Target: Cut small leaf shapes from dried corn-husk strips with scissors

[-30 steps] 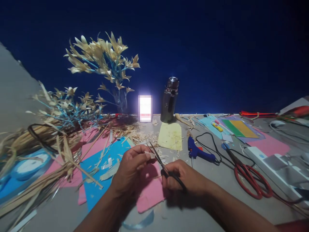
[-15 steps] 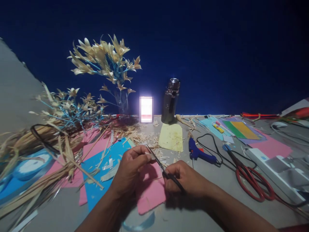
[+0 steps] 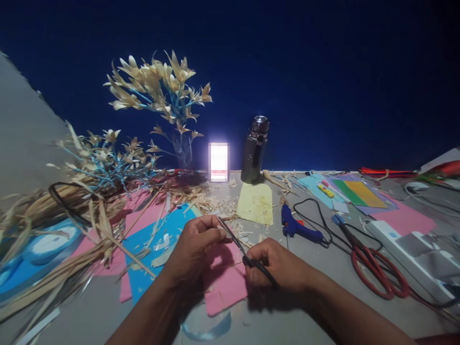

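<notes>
My left hand (image 3: 196, 249) is closed in a pinch on a small pale strip of dried leaf, held over a pink foam sheet (image 3: 224, 278). My right hand (image 3: 276, 266) grips the black handles of small scissors (image 3: 239, 244). Their thin blades point up and left and meet at my left fingertips. Pale leaf trimmings (image 3: 215, 203) lie scattered on the table just beyond both hands.
Dried straw bundle (image 3: 53, 225) and blue-stemmed leaf sprigs (image 3: 104, 160) at left; a vase of such sprigs (image 3: 161, 91) behind. Bright phone (image 3: 218, 161), metal flask (image 3: 254, 149), yellow sheet (image 3: 255, 203), blue glue gun (image 3: 296, 227), red scissors (image 3: 373, 268), power strip (image 3: 409, 254), coloured papers (image 3: 352, 191).
The scissor blades, apart a second ago, have come together at the strip in my left fingers. Both hands stay in place; the view shifted slightly.
</notes>
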A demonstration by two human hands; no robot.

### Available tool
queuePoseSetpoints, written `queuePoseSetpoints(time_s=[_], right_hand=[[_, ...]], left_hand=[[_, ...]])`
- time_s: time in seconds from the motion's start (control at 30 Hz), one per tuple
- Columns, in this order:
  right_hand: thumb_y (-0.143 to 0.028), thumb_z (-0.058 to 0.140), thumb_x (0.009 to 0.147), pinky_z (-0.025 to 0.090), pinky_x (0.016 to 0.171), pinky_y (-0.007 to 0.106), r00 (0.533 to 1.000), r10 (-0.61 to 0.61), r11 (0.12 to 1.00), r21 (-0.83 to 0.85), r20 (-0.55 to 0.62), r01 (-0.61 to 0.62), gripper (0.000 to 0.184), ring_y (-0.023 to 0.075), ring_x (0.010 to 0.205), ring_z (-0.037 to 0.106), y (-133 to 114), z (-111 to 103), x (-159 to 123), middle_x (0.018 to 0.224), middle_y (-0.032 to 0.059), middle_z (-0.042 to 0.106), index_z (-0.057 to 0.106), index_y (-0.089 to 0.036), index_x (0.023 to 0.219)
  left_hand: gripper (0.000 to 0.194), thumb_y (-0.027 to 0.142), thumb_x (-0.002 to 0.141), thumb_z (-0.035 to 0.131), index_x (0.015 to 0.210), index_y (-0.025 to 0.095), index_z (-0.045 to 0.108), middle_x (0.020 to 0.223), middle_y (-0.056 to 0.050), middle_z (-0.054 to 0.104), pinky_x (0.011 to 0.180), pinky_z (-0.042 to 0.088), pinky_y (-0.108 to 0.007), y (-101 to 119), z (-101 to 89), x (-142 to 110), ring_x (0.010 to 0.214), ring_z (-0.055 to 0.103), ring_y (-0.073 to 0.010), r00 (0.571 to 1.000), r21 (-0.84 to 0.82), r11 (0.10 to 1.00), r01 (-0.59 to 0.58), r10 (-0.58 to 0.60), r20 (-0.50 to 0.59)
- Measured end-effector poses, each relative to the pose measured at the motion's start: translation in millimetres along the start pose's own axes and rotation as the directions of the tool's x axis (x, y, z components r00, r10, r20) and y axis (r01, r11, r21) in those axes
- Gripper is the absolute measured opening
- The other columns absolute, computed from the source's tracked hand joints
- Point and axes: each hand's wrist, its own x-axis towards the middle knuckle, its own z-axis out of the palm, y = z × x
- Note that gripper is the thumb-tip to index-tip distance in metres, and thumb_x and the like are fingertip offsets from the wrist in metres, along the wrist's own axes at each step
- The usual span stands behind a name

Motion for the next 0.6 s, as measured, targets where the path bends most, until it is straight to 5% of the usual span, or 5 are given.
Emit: queuePoseSetpoints(time_s=[0.4,0.6], right_hand=[[-0.030,0.081,0.068,0.032,0.034,0.017,0.999,-0.001,0.991,0.131,-0.053,0.008,0.030,0.0078,0.036,0.048,0,2,5,0.045,-0.0021,0.056,0.058,-0.015,0.056],[-0.028,0.089,0.063,0.050,0.053,0.025,0.933,-0.157,0.886,0.372,-0.323,0.278,0.037,0.0119,0.057,0.059,0,7,8,0.070,-0.0032,0.062,0.063,-0.018,0.087]], left_hand=[[0.012,0.016,0.060,0.076,0.057,0.015,0.065,0.058,-0.002,0.064,0.051,0.039,-0.022,4,-2.6,0,0.051,0.052,-0.0112,1.000,0.040,0.999,0.004,-0.004,0.005],[0.013,0.019,0.067,0.078,0.063,0.016,0.067,0.062,-0.001,0.064,0.056,0.042,-0.026,-8,2.3,-3,0.056,0.057,-0.0140,0.991,0.114,0.991,0.071,-0.083,0.109]])
